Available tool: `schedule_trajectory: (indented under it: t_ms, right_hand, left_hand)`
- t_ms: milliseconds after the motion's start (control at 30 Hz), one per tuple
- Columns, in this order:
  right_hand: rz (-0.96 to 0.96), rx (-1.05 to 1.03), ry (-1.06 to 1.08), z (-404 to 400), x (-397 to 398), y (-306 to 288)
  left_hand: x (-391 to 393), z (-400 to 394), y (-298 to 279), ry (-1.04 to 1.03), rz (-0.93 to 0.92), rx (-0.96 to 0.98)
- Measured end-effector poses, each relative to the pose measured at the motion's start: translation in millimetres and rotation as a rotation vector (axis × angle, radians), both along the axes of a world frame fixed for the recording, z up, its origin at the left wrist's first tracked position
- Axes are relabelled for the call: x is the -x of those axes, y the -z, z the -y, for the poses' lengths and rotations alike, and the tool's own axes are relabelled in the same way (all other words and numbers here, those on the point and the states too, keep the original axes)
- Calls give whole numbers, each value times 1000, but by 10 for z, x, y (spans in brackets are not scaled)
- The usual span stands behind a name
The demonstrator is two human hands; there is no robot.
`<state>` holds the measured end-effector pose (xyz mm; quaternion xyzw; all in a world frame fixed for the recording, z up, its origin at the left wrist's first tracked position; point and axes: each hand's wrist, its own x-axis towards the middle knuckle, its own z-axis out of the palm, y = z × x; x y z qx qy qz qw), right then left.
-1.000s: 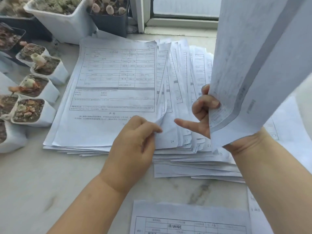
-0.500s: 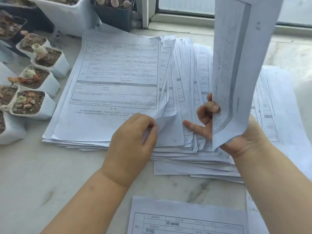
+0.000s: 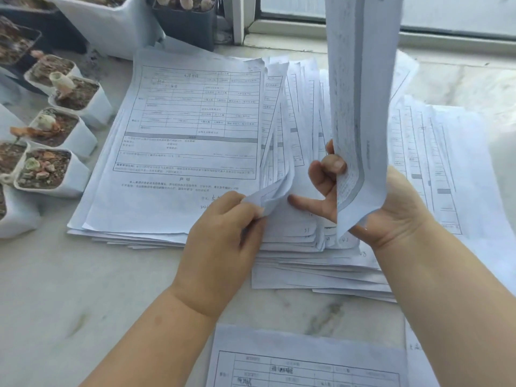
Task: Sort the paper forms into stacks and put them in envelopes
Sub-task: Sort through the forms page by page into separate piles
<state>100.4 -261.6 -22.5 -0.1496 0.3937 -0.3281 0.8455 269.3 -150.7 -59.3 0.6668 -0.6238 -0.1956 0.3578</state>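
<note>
Sorting is the step in hand; no envelope shows, so stuffing looks some way off. The fanned pile (image 3: 195,141) of forms lies on the table (image 3: 69,289), filling the middle, with small plant pots (image 3: 53,169) at its 9 o'clock and a window sill (image 3: 321,26) at 12.

The left hand (image 3: 223,241) pinches the curled lower corners of a few sheets (image 3: 275,191) at the pile's 5 o'clock edge, thumb and forefinger closed on the paper. The right hand (image 3: 371,208) grips a held bundle (image 3: 360,101) upright by its bottom edge, thumb clamped on the near face, while its forefinger points toward the lifted corners, just apart from them.

A second stack (image 3: 446,169) lies at 3 o'clock, and another form (image 3: 307,361) at 6 o'clock near the frame's bottom.

Next, I judge, the pinched sheets must be peeled free singly, read for type, and passed to the bundle or laid on a stack. The corners cling together, so a rubbing slide of the thumb would be needed to separate one.
</note>
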Motion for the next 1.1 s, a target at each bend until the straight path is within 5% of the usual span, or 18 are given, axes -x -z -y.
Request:
schedule_trajectory:
  t_ms: [233,700,1100]
  right_hand:
    - [-300,-28,106,-19,-83,67]
    - [-472,26,71,-6,-184,17]
    - [-144,-49,-22,129,-67,-58]
  left_hand:
    - [47,62,-11,-279,-231,-59]
    - [23,81,-67,-295,-346,-49]
    - [-48,114,-48,-362,-420,-78]
